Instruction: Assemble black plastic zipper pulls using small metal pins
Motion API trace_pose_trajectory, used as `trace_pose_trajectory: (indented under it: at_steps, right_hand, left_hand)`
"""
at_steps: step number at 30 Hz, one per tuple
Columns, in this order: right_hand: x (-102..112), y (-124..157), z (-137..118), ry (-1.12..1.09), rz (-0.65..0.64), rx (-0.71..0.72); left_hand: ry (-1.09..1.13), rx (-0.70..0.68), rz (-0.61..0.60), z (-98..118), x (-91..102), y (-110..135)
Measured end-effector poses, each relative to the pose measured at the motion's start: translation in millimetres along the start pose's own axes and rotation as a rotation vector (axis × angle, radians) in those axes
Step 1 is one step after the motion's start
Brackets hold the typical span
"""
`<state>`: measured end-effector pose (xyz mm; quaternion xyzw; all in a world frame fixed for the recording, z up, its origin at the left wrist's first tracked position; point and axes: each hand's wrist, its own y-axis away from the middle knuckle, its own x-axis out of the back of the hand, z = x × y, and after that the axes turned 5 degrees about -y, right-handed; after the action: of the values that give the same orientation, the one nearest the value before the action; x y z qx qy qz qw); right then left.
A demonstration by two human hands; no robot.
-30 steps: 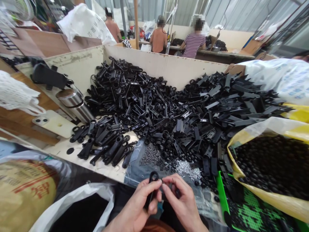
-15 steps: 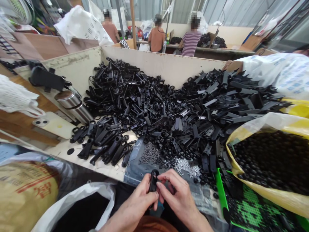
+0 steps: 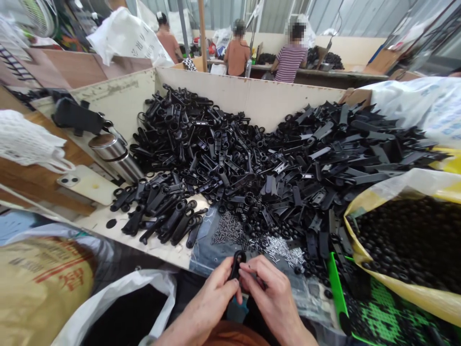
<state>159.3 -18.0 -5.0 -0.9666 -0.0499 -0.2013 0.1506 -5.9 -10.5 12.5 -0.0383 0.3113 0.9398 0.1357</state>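
Black plastic, slim and ring-ended, the handle-like piece (image 3: 238, 260) sits in the left hand (image 3: 216, 287), ring uppermost, just in front of the cream wooden table (image 3: 172, 254). That hand's grip is pressed around the shaft, thumb on the near side. Beside it, the right hand (image 3: 271, 284) has thumb and forefinger drawn close together at the ring's edge; whether they meet or pinch something small, I cannot tell. Beyond both hands, shiny silver metal pins (image 3: 284, 251) and small dark-grey screws (image 3: 226, 228) lie in loose piles.
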Motion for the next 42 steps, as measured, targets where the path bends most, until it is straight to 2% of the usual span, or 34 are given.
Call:
trace_pose_trajectory:
  at_steps: [3, 8, 13, 22, 24, 28, 34, 42]
  right_hand:
    - [0.9, 2.4, -0.1, 0.077, -0.064, 0.053]
    - [3.3, 9.3, 3.1, 0.336, -0.152, 0.158]
    - [7.2, 10.0, 2.2, 0.332, -0.248, 0.094]
    - [10.0, 11.2, -6.9, 0.36, -0.392, -0.049]
    - [13.9, 12.9, -9.1, 0.314, -0.386, -0.07]
    - [19.9, 21.2, -4.4, 0.296, -0.291, -0.038]
    - [8.0, 30.1, 6.6, 0.384, -0.291, 0.013]
    - [3.2, 24.5, 1.5, 0.381, -0.228, 0.043]
  left_hand:
    - [-0.133, -0.072, -0.015, -4.4, 4.1, -4.5]
    - [-0.36, -0.193, -0.079, -14.7, 17.5, -12.6]
    - [-0.297, -0.187, -0.12, -23.1, 22.1, -14.6]
    - [-0.209, -0.109, -0.046, -39.4, 19.4, -19.0]
    - [-0.157, -0.087, -0.034, -39.0, 19.4, -18.7]
    - [-0.136, -0.075, -0.048, -38.9, 20.1, -19.3]
    - [-0.213, -0.09, -0.064, -44.9, 22.2, -22.7]
    - [-0.168, -0.075, -0.043, -48.8, 21.0, -23.6]
